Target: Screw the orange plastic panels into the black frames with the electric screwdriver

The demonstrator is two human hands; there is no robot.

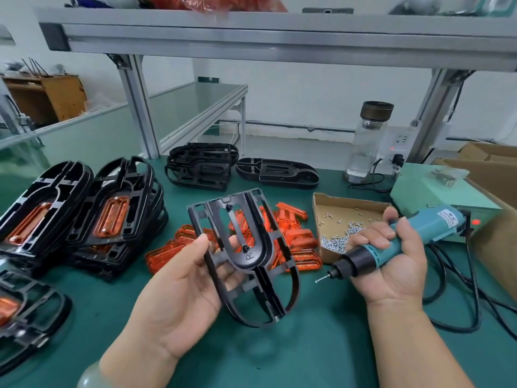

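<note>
The left hand [184, 287] grips a black frame [246, 256] above the table [307, 345], thumb on its left rail and fingers [232, 271] curled behind it. The frame is glossy moulded plastic, an open lattice with a U-shaped raised channel, two small screw bosses and an embossed letter "R" near the bend. No orange panel sits in it.

The right hand [391, 259] is clenched round the electric screwdriver [405, 239], a teal cylindrical body with a black nose. Its thin metal bit [321, 278] points down and left, just beside the frame's lower right edge but apart from it. A white label on the barrel carries print too small to read. A black cable [461, 289] loops from its rear across the table.

Behind the frame lies a loose heap of orange panels [296, 242], translucent, oblong and ribbed. Just right of them, an open cardboard tray [349, 217] holds small silver screws [335, 242], piled in its near corner and scattered elsewhere.

At the left, stacked frames [84, 214] lean together, the top ones already fitted with orange panels. Bare frames [201, 166] rest at the table's back edge. A clear glass bottle [369, 144] with a dark lid stands near a pale green box [436, 197] showing a red light. The table is covered in a smooth green mat.
</note>
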